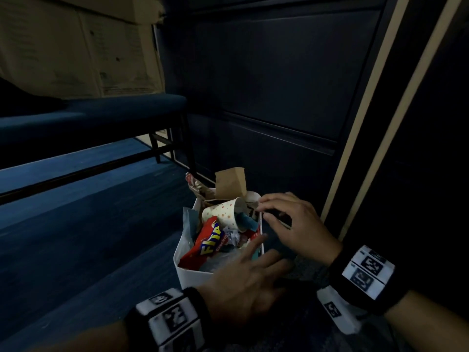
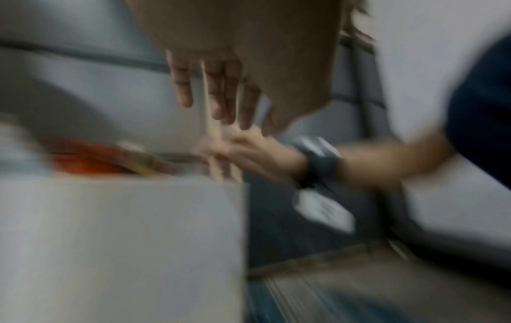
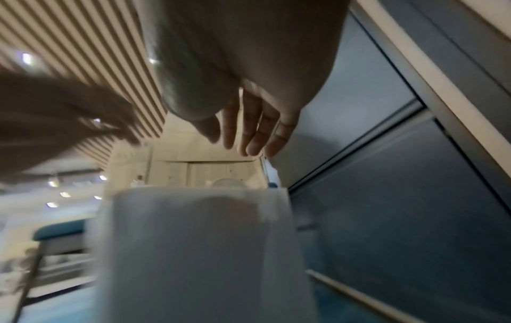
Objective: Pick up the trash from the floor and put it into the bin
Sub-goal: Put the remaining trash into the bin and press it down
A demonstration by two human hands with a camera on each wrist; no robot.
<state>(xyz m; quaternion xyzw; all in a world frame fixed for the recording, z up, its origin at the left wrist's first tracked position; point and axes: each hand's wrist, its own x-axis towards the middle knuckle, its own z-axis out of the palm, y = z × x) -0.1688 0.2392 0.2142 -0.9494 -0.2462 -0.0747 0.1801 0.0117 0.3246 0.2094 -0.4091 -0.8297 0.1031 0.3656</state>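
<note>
A white bin (image 1: pixel 193 273) stands on the blue carpet, heaped with trash: a polka-dot paper cup (image 1: pixel 223 212), a red snack wrapper (image 1: pixel 205 245), a brown paper bag (image 1: pixel 231 184) and crumpled paper (image 1: pixel 232 236). My left hand (image 1: pixel 253 265) reaches over the bin's near right corner with straight fingers and holds nothing. My right hand (image 1: pixel 269 214) hovers over the bin's right rim, fingers loosely spread and empty. The blurred left wrist view shows the bin wall (image 2: pixel 119 240), my left fingers (image 2: pixel 221 98) and the right hand (image 2: pixel 243 148) beyond. The right wrist view shows straight right fingers (image 3: pixel 249 135) above the bin (image 3: pixel 193 251).
A dark cabinet wall (image 1: pixel 279 85) with beige trim strips (image 1: pixel 355 123) rises right behind the bin. A blue padded bench (image 1: pixel 101 110) on black legs stands to the left. Blue carpet (image 1: pixel 76 237) stretches left of the bin.
</note>
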